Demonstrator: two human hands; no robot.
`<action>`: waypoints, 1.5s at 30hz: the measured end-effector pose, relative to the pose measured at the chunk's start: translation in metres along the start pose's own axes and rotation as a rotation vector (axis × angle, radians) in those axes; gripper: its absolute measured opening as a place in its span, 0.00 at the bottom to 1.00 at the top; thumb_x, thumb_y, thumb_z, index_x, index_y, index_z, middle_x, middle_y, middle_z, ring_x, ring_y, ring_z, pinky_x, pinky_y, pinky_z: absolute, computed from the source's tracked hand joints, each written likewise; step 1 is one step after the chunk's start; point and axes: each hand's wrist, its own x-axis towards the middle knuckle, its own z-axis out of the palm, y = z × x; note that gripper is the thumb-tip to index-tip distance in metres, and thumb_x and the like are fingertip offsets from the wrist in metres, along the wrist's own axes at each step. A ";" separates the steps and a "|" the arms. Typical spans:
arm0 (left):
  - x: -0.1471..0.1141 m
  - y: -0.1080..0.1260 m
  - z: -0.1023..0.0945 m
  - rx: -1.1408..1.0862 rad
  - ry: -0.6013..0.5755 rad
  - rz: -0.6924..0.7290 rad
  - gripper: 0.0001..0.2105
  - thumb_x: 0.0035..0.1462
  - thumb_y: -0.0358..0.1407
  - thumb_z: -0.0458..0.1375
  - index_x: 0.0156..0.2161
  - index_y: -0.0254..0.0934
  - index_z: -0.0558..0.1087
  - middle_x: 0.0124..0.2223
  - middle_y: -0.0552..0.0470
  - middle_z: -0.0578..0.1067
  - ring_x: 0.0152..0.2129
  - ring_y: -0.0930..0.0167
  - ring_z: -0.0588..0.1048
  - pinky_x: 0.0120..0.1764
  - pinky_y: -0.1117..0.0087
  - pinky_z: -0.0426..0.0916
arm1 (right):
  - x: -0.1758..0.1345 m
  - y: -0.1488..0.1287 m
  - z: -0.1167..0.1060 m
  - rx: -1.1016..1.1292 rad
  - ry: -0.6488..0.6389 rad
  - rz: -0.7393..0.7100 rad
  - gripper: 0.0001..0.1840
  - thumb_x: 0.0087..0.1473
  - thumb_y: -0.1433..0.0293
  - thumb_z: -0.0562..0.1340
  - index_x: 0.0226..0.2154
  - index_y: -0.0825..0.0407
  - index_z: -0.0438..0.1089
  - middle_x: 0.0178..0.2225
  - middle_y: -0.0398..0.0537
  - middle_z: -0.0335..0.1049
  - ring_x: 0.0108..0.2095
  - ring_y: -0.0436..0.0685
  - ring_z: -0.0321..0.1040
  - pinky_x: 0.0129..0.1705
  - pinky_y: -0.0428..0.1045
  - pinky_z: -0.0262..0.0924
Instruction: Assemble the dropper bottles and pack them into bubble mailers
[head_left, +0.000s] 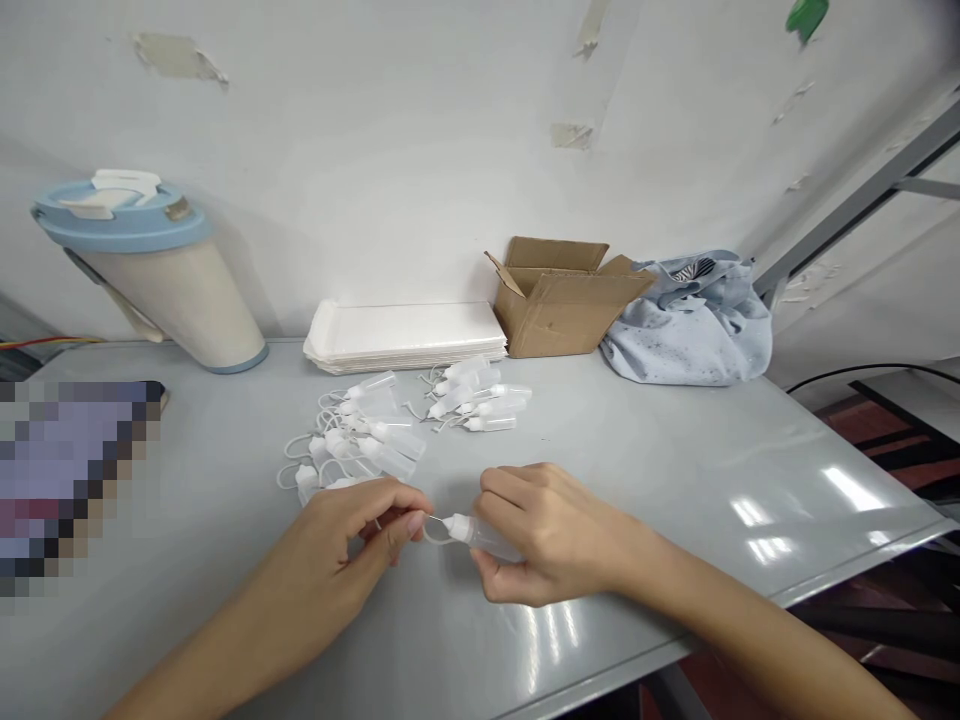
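Around a small translucent squeeze bottle (491, 540) with a white collar and a thin metal needle tip, the fingers of my right hand (544, 535) are closed. The bottle lies nearly level, its needle pointing left. My left hand (367, 535) pinches at the needle's end, where the bottle's thin white cap strap (436, 540) runs in between thumb and forefinger; the cap itself is hidden by the fingertips. Just beyond my left hand lies a pile of similar bottles (386, 440) with looped straps. A second group of bottles (487, 405) sits farther back to the right.
Along the wall stand a blue-lidded tumbler (180, 290), a stack of white envelopes or sleeves (412, 335), an open cardboard box (570, 315) and a bundled light-blue cloth (690, 330). A pixelated flat device (67, 470) lies at the left of the grey table (645, 440).
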 end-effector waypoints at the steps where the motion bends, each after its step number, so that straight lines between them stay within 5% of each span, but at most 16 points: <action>1: 0.000 0.001 0.000 -0.001 0.005 0.002 0.16 0.62 0.47 0.46 0.36 0.43 0.74 0.28 0.55 0.73 0.26 0.70 0.70 0.27 0.73 0.62 | 0.000 0.000 0.000 0.000 0.003 0.000 0.13 0.51 0.68 0.53 0.22 0.56 0.68 0.21 0.43 0.58 0.20 0.49 0.43 0.20 0.47 0.41; 45: -0.002 0.001 0.014 0.105 0.029 0.087 0.14 0.63 0.40 0.45 0.32 0.40 0.71 0.27 0.56 0.73 0.25 0.70 0.70 0.29 0.72 0.61 | 0.000 -0.004 0.002 0.011 -0.030 0.000 0.12 0.52 0.68 0.54 0.23 0.55 0.67 0.23 0.43 0.60 0.19 0.49 0.47 0.19 0.46 0.41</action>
